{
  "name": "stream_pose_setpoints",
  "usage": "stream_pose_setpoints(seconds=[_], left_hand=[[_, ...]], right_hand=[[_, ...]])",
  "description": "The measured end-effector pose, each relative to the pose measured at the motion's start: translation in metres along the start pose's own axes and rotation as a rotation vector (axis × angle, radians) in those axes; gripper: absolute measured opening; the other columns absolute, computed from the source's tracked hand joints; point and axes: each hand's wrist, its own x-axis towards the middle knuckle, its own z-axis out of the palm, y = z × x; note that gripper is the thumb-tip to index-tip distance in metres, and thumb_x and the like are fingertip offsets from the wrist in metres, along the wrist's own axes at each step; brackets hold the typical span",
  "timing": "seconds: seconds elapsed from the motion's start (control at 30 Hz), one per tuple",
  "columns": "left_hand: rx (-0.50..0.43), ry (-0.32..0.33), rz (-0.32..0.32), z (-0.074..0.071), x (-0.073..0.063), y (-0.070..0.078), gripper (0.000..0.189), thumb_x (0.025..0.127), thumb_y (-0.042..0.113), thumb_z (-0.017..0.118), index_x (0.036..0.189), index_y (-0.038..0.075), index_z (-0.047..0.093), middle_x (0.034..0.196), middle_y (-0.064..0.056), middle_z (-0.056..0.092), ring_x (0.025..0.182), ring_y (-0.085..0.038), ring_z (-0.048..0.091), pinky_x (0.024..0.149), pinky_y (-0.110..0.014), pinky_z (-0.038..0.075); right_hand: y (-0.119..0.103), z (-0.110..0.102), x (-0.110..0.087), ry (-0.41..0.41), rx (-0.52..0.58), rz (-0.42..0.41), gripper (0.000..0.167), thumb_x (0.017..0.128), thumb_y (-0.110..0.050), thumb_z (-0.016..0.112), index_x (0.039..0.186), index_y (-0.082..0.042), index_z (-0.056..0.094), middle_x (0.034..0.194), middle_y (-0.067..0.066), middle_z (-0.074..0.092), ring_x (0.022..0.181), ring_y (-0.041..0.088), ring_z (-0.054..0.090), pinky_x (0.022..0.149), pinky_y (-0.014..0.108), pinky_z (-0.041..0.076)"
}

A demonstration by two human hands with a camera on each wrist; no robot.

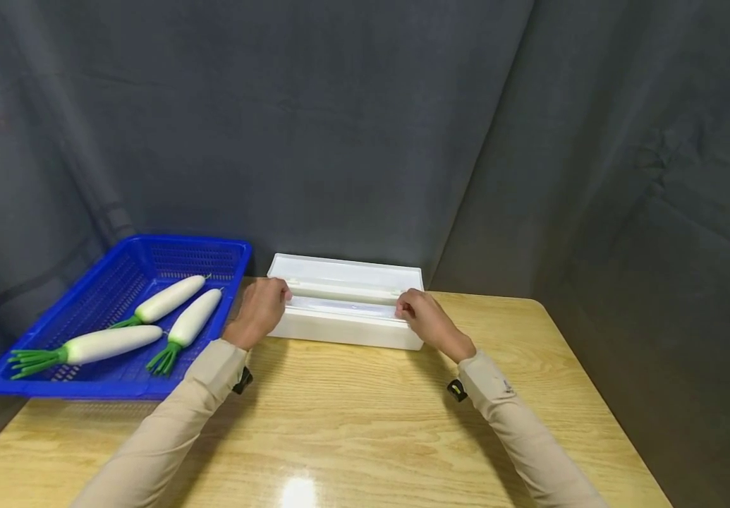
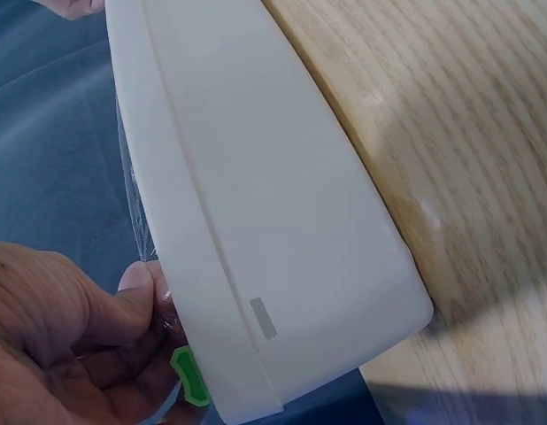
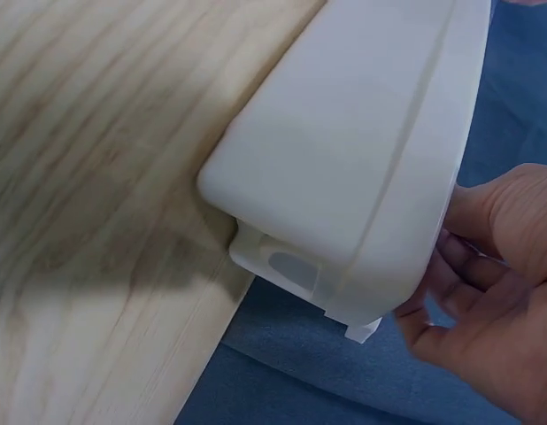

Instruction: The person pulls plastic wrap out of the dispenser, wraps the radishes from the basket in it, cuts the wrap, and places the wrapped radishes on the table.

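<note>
A white cling film dispenser [image 1: 342, 329] sits near the table's back edge with its lid [image 1: 348, 269] raised. Clear cling film [image 1: 342, 305] lies along its opening. At the dispenser's left end, my left hand [image 1: 260, 312] pinches the film between thumb and fingers; the left wrist view shows the wrinkled cling film [image 2: 137, 217] running from the fingertips along the rim, close to a green tab [image 2: 192, 376]. My right hand [image 1: 429, 321] has its fingers curled at the right end of the film, its fingertips partly hidden behind the dispenser wall in the right wrist view.
On the left stands a blue plastic basket [image 1: 85, 388] holding three white radishes [image 1: 113, 343] with green stalks. A dark grey curtain [image 1: 339, 127] hangs behind the wooden table [image 1: 352, 423] and along its right side.
</note>
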Motion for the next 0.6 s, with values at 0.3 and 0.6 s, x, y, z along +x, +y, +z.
stream_pose_setpoints(seconds=[0.3,0.6], left_hand=[[0.021,0.028,0.013,-0.001,0.0,0.003,0.018,0.091,-0.011,0.061,0.085,-0.001,0.075,0.087,-0.018,0.076,0.078,-0.042,0.072,0.066,-0.054,0.057],[0.019,0.078,0.046,0.002,-0.003,0.004,0.016,0.088,-0.014,0.062,0.086,-0.001,0.073,0.084,-0.017,0.072,0.078,-0.042,0.071,0.065,-0.055,0.057]], right_hand=[[-0.002,0.001,-0.007,0.062,-0.07,-0.042,0.015,0.095,-0.001,0.074,0.086,-0.004,0.063,0.072,-0.001,0.048,0.071,0.015,0.044,0.066,0.029,0.04],[-0.009,-0.003,-0.014,0.079,-0.093,-0.026,0.008,0.098,-0.003,0.072,0.095,-0.003,0.064,0.07,-0.001,0.055,0.06,0.007,0.041,0.059,0.024,0.041]])
